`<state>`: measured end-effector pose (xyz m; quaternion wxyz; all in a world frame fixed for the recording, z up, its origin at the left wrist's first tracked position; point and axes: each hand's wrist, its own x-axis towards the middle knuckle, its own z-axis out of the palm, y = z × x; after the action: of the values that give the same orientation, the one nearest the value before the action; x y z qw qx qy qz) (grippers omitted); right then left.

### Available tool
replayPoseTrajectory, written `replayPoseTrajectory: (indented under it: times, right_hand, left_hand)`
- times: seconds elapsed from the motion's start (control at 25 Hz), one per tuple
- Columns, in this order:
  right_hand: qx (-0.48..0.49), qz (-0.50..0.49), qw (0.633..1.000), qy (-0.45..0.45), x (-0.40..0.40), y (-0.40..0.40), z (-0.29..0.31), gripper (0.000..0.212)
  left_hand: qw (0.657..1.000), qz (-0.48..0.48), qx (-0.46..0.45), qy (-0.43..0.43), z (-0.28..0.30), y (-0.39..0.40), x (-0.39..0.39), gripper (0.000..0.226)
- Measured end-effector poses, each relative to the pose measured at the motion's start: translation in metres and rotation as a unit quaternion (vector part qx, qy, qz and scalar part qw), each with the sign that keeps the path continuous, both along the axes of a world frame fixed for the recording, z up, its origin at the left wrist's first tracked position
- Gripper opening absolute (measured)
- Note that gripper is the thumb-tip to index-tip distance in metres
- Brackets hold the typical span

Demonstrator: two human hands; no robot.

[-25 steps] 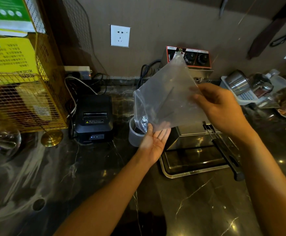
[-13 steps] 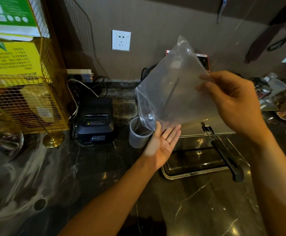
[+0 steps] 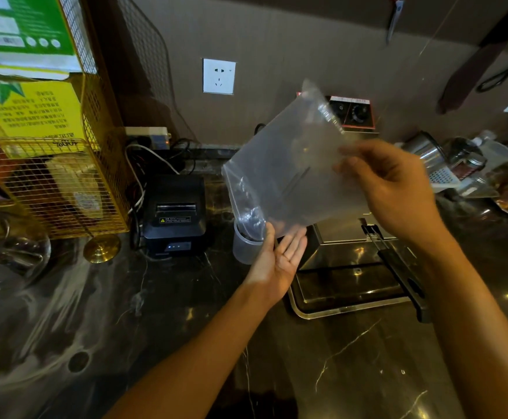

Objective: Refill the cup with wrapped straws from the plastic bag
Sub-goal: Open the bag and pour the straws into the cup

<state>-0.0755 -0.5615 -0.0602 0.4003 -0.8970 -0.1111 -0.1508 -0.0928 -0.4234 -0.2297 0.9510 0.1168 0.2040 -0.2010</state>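
At centre frame the clear plastic bag hangs tilted over the dark marble counter, its lower corner dipping at the translucent cup. The right hand pinches the bag's right edge. Below it, the left hand lies flat, palm up, fingers touching the bag's bottom edge, just right of the cup.

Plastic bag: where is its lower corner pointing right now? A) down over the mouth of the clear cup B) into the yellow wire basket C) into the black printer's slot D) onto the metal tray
A: the right hand holds the plastic bag tilted, its lower corner hanging over the mouth of the clear cup, with the open left hand just beneath the bag's bottom edge.
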Motion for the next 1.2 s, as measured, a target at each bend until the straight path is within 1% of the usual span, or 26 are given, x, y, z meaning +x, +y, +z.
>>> replayPoseTrajectory:
  times: [0.08, 0.12, 0.24, 0.36, 0.4, 0.52, 0.6, 0.72, 1.0, 1.12, 1.2]
  right_hand:
    - [-0.044, 0.005, 0.998, 0.033, 0.004, 0.005, -0.006, 0.025]
    - [-0.050, 0.008, 0.998, 0.039, 0.004, 0.007, -0.006, 0.025]
    - [-0.038, 0.022, 0.999, 0.001, -0.002, 0.007, 0.008, 0.025]
    - [-0.018, 0.024, 0.999, -0.044, -0.006, 0.007, 0.018, 0.025]
    - [-0.021, 0.024, 0.998, -0.045, -0.004, 0.008, 0.018, 0.024]
    - [-0.081, 0.022, 0.996, -0.027, 0.005, 0.012, 0.009, 0.023]
    - [-0.076, 0.014, 0.997, -0.026, 0.010, 0.014, 0.007, 0.023]
    - [-0.090, 0.007, 0.996, -0.011, 0.015, 0.013, 0.006, 0.023]
    - [-0.070, 0.006, 0.997, -0.018, 0.011, 0.010, 0.005, 0.023]
    - [-0.023, 0.000, 0.999, -0.034, 0.004, 0.004, 0.013, 0.022]
    - [0.000, -0.008, 0.999, -0.043, -0.003, -0.002, 0.021, 0.022]
  left_hand:
    - [1.000, 0.002, 0.003, 0.022, -0.004, -0.001, 0.000, 0.044]
    - [1.000, 0.001, 0.005, 0.022, -0.004, -0.001, 0.001, 0.040]
    - [1.000, 0.003, 0.010, 0.008, 0.010, 0.000, 0.003, 0.027]
    - [1.000, -0.014, 0.003, -0.019, 0.022, -0.003, 0.005, 0.033]
    - [1.000, -0.016, 0.003, -0.018, 0.023, -0.004, 0.005, 0.035]
    - [1.000, -0.017, 0.006, 0.014, 0.017, -0.003, 0.009, 0.046]
    - [0.999, -0.013, 0.009, 0.035, 0.011, -0.002, 0.013, 0.051]
    - [0.999, -0.012, 0.014, 0.045, 0.008, -0.001, 0.016, 0.052]
    - [0.999, -0.027, -0.009, 0.037, 0.002, -0.005, 0.016, 0.064]
    - [1.000, -0.023, 0.008, 0.014, 0.004, -0.008, 0.015, 0.057]
    - [1.000, -0.018, 0.007, 0.018, 0.011, -0.011, 0.013, 0.045]
